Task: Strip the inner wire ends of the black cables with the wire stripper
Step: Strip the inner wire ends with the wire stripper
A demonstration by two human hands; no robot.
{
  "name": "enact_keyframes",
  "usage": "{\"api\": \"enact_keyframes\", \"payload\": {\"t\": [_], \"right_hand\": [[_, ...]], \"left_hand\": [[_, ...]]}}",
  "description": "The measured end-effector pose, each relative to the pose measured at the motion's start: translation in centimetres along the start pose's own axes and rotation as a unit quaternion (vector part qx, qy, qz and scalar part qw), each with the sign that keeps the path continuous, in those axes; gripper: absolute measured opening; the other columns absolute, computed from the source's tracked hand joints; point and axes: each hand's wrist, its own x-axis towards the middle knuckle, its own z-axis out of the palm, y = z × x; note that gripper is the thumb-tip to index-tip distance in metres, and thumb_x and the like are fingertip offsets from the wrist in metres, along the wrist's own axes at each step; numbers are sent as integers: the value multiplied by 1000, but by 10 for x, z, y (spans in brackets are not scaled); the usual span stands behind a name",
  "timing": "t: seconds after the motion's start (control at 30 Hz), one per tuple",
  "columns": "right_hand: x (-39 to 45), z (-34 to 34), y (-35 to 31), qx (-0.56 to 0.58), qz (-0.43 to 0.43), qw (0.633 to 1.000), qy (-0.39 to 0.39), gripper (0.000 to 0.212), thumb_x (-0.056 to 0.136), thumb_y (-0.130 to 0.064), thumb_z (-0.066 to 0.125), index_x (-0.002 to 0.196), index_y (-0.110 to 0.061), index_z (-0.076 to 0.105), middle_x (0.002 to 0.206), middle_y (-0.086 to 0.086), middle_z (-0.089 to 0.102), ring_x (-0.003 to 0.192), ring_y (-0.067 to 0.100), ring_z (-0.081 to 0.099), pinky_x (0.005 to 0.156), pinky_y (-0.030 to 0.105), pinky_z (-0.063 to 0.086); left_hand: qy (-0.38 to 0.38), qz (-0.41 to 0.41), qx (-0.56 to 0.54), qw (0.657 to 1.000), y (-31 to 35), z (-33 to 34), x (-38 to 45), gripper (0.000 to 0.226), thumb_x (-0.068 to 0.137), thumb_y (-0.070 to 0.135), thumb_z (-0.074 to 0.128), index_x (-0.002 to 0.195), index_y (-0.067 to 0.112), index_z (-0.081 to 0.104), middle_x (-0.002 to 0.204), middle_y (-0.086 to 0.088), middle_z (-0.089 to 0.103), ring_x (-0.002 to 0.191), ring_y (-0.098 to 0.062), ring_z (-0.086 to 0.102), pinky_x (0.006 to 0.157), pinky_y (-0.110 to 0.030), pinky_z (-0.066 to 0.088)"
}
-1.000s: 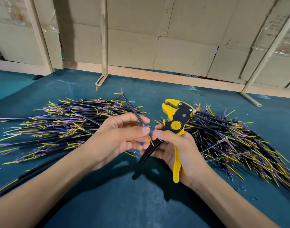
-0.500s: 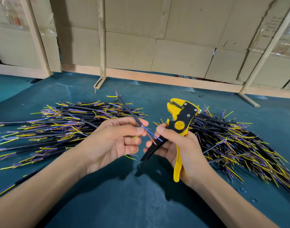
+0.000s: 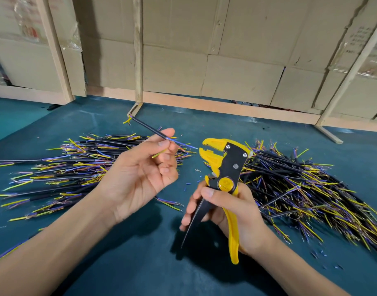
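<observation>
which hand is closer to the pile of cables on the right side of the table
Right. The right hand with the stripper sits against that pile; the left hand is across the gap.

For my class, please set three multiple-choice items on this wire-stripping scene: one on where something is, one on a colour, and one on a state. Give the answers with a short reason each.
1. Where is the wire stripper?
A. flat on the mat
B. in the right hand
C. on the left pile

2. What colour are the stripper's jaws and long handle?
A. red
B. yellow
C. green

3. What state is the black cable in?
A. pinched in the left hand
B. clamped in the stripper
C. lying on the green mat

Answers: 1 B, fingers wrap its handles; 2 B, head and one handle show yellow; 3 A, thumb and finger pinch it, its inner wires short of the jaws.
</observation>
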Motion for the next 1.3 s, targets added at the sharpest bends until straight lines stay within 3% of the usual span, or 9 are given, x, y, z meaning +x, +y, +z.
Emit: {"api": "enact_keyframes", "payload": {"t": [0.33,0.87,1.1,1.3], "right_hand": [[0,-3,7,-44,-26,998,-20,13,93,-14,64,88,-3,68,81,21,68,73,42,70,73,52,57],[3,-3,4,-29,-6,1000,-2,14,84,-13,65,77,-1,68,71,24,65,63,41,68,67,53,58],[3,-3,3,-50,5,999,17,15,79,-17,66,72,-4,69,67,21,65,59,41,68,69,62,52],[3,4,0,-38,23,996,74,21,63,-19,70,60,-2,59,54,21,54,42,33,57,47,41,53]], "left_hand": [[8,-7,26,1000,-9,3,0,23,78,8,71,99,16,76,85,-2,61,62,-8,51,53,-20,43],[5,-8,38,999,-14,4,-2,21,86,6,66,102,15,75,85,-3,62,63,-8,52,51,-19,40],[27,-4,46,999,-14,6,-1,21,84,6,66,99,15,77,84,-3,63,62,-8,53,49,-19,40],[53,25,98,994,-12,4,1,21,82,6,69,99,14,77,83,-5,65,60,-10,53,52,-22,38]]}}
